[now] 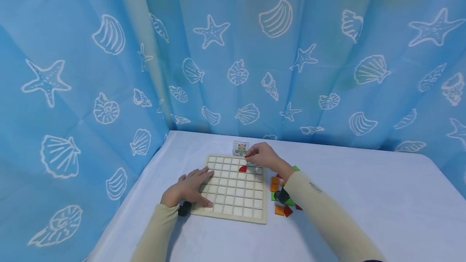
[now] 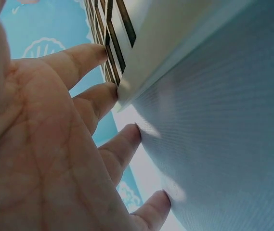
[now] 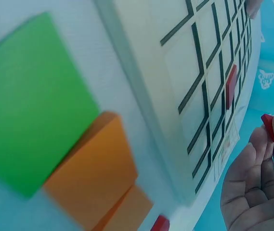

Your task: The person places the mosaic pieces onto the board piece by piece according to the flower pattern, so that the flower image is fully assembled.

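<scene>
A cream grid board (image 1: 228,216) lies on the table. My left hand (image 1: 191,188) rests over its left side with the fingers spread. In the left wrist view, two fingertips (image 2: 109,90) meet the board's edge and the other two touch the white cloth. Above the board's far right part, my right hand (image 1: 265,157) pinches a small red tile (image 3: 268,126) between thumb and fingers; its full shape is hidden. One red tile with a curved side (image 1: 242,169) sits in a square of the grid, just nearer than the right hand.
A small card with a coloured grid pattern (image 1: 240,147) lies beyond the board's far edge. To the right of the board, partly under the right forearm, are loose orange tiles (image 1: 279,210), green tiles (image 3: 35,106) and red tiles (image 1: 288,211). A blue shell-print curtain (image 1: 225,51) hangs behind.
</scene>
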Demonstrator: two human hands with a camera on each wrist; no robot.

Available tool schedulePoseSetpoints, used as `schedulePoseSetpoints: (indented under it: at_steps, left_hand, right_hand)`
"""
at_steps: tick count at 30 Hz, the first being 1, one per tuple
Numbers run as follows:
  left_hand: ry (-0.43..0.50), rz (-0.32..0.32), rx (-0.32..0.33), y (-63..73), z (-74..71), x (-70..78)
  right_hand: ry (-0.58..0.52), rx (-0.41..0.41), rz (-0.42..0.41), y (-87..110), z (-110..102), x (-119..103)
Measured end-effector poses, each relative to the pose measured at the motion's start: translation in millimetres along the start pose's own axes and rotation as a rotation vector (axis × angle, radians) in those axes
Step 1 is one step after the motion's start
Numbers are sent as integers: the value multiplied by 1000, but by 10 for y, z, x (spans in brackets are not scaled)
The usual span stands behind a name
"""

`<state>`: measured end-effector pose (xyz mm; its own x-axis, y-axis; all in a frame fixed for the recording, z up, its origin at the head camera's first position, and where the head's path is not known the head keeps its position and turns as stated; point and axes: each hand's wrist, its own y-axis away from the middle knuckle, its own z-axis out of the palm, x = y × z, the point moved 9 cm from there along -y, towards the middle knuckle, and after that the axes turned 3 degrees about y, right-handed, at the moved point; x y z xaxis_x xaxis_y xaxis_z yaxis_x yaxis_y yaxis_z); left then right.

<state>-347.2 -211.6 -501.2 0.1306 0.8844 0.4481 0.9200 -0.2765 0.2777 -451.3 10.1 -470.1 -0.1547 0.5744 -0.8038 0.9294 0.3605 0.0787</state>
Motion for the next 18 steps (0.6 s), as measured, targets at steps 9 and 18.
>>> schedulePoseSetpoints:
  at_steps: [9,18]
  left_hand:
    - [-16,10,-12,-5,-17,17]
    - [-22,-10,-10,-35,3,-30]
  right_hand:
    - [30,-14,-29,-107,173,-57]
    - [-8,-28,23,-106,345,-104]
